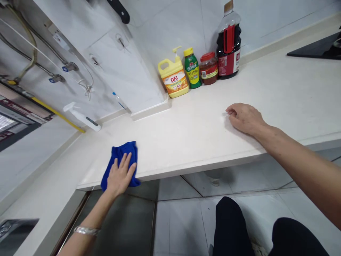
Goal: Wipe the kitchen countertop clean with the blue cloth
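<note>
At the worktop's (186,137) front edge, near its inside corner, the blue cloth (109,167) lay rumpled, partly over the lip. Left grip (119,176) was spread flat on top: palm down, fingers apart, covering the cloth rather than pinching it. Right grip (245,119) was well apart to the right, above the front edge in view, fingers curled; couldn't tell if they had hold of anything. Status: looked like a wipe mid-pass, cloth in use, not put away. Couldn't tell wiped surface from unwiped. Back edge: yellow jug (174,81), green bottle (192,69), red-lidded jar (209,69) and dark sauce bottle (228,46) stood in a row, so the strip under them probably remained undone.
</note>
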Motion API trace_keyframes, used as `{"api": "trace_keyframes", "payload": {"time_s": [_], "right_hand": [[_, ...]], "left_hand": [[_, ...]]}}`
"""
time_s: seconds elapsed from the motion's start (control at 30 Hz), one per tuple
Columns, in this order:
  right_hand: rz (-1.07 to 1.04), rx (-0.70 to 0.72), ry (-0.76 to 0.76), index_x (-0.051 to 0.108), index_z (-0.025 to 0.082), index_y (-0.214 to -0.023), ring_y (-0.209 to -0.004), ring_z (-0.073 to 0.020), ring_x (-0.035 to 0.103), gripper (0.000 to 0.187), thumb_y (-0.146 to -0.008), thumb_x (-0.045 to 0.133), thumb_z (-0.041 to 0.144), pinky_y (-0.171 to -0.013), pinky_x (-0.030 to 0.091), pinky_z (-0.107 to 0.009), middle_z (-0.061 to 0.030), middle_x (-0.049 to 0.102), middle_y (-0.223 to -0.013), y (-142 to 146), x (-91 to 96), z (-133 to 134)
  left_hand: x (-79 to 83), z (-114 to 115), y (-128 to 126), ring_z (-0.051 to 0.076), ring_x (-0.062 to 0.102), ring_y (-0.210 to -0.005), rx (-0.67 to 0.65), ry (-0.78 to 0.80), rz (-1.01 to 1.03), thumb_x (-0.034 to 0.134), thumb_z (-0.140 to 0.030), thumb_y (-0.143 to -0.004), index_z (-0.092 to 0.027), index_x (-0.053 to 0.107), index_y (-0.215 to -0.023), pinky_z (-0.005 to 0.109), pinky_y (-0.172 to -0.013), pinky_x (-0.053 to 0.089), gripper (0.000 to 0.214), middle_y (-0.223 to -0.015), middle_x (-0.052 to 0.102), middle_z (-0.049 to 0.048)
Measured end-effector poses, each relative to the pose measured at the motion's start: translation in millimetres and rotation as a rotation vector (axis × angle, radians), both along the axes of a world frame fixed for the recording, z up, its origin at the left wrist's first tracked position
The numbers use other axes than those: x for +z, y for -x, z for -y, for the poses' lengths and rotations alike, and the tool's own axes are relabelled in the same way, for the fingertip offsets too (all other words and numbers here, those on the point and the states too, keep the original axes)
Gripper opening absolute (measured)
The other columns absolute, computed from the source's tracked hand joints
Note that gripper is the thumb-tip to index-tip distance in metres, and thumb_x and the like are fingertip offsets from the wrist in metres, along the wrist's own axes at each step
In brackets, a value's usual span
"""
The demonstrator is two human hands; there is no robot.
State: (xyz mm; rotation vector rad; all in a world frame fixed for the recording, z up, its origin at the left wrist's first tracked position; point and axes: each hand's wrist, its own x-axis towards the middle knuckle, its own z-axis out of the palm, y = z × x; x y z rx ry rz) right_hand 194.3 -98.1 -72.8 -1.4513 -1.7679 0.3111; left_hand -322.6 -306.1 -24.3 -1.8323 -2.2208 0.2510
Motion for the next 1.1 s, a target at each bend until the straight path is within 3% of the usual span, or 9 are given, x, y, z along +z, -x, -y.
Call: {"api": "trace_keyframes", "payload": {"time_s": [0.07,0.2,0.33,0.47,0.63,0.87,1.1], "right_hand": [[0.040,0.025,-0.019,0.073,0.026,-0.096,-0.106,-0.0315,0.061,0.022,-0.079,0.059,0.024,-0.096,0.051,-0.049,-0.0093,0.071,-0.109,-0.4,-3.0,-0.9],[0.078,0.047,-0.042,0.073,0.023,-0.089,-0.104,-0.0310,0.060,0.018,-0.080,0.057,0.024,-0.097,0.050,-0.050,-0.0115,0.069,-0.109,1.1,-3.4,2.0],[0.160,0.015,-0.047,0.073,0.022,-0.091,-0.102,-0.0307,0.059,0.021,-0.081,0.055,0.019,-0.094,0.049,-0.050,-0.0115,0.068,-0.110,6.1,1.2,7.0],[0.234,-0.009,-0.045,0.073,0.020,-0.096,-0.104,-0.0316,0.059,0.027,-0.082,0.051,0.016,-0.091,0.050,-0.049,-0.0129,0.068,-0.112,9.6,4.5,11.4],[0.282,-0.023,-0.091,0.073,0.022,-0.100,-0.103,-0.0294,0.059,0.030,-0.083,0.050,0.015,-0.089,0.050,-0.045,-0.0113,0.068,-0.112,9.1,3.5,16.7],[0.394,0.007,-0.141,0.072,0.018,-0.104,-0.101,-0.0308,0.059,0.032,-0.083,0.048,0.015,-0.091,0.049,-0.047,-0.0145,0.068,-0.112,10.2,5.0,23.8],[0.104,-0.012,-0.045,0.073,0.024,-0.091,-0.097,-0.0243,0.065,0.031,-0.082,0.045,0.015,-0.092,0.052,-0.042,-0.0059,0.072,-0.103,1.6,10.7,15.2]], "left_hand": [[-1.2,-6.4,-48.2,0.043,0.016,-0.155,-0.007,-0.002,0.076,0.023,-0.058,-0.100,-0.018,0.028,-0.162,0.060,-0.126,0.027,0.073,-0.168,0.025,0.0081],[-2.7,-17.8,-124.1,0.043,0.011,-0.156,-0.196,-0.020,0.147,0.022,-0.060,-0.100,-0.022,0.028,-0.162,0.060,-0.128,0.024,0.073,-0.169,0.023,0.0044],[-2.6,-33.0,-174.8,0.044,0.005,-0.156,-0.332,0.017,0.236,0.022,-0.064,-0.099,-0.027,0.023,-0.163,0.066,-0.127,0.021,0.074,-0.170,0.020,0.0040],[0.8,-55.2,-206.7,0.043,-0.005,-0.156,-0.420,0.118,0.294,0.023,-0.069,-0.097,-0.026,0.019,-0.164,0.066,-0.128,0.014,0.079,-0.172,0.012,0.0063],[6.5,-93.1,-216.6,0.040,-0.006,-0.157,-0.509,0.180,0.349,0.024,-0.075,-0.094,-0.033,0.021,-0.163,0.065,-0.129,0.010,0.080,-0.172,0.014,0.0030],[5.3,-163.4,-208.2,0.041,0.000,-0.157,-0.470,0.162,0.332,0.022,-0.076,-0.094,-0.032,0.024,-0.162,0.060,-0.129,0.011,0.082,-0.171,0.016,0.0003],[-1.8,-222.7,-170.7,0.038,0.012,-0.158,-0.474,0.106,0.305,0.018,-0.076,-0.094,-0.032,0.028,-0.161,0.060,-0.127,0.017,0.080,-0.170,0.023,0.0027]]}}
